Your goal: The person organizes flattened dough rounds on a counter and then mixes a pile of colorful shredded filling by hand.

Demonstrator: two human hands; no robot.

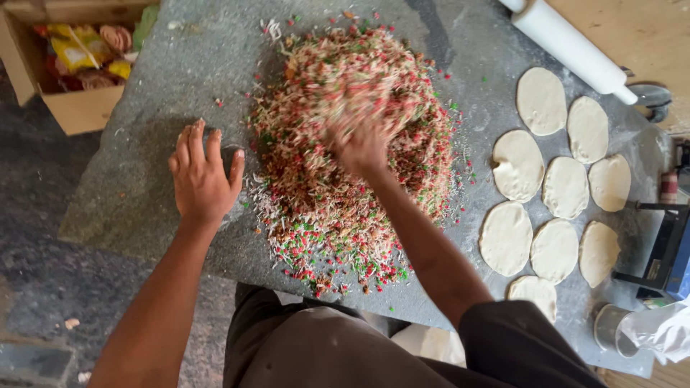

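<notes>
A big heap of shredded white, red and green filling [345,194] lies on a grey stone slab [144,179]. My right hand [359,140] is dug into the top middle of the heap, blurred by motion, its fingers buried in the shreds. To the left of the pile my left hand [203,176] rests flat on the slab, fingers spread, holding nothing. Several flat rounds of rolled dough [553,187] lie on the slab to the right of the heap.
A white rolling pin [568,47] lies at the slab's top right. A cardboard box with coloured packets [79,57] stands at top left. A small metal cup [609,327] sits bottom right, beside a dark scale [668,251]. My dark trousers are below.
</notes>
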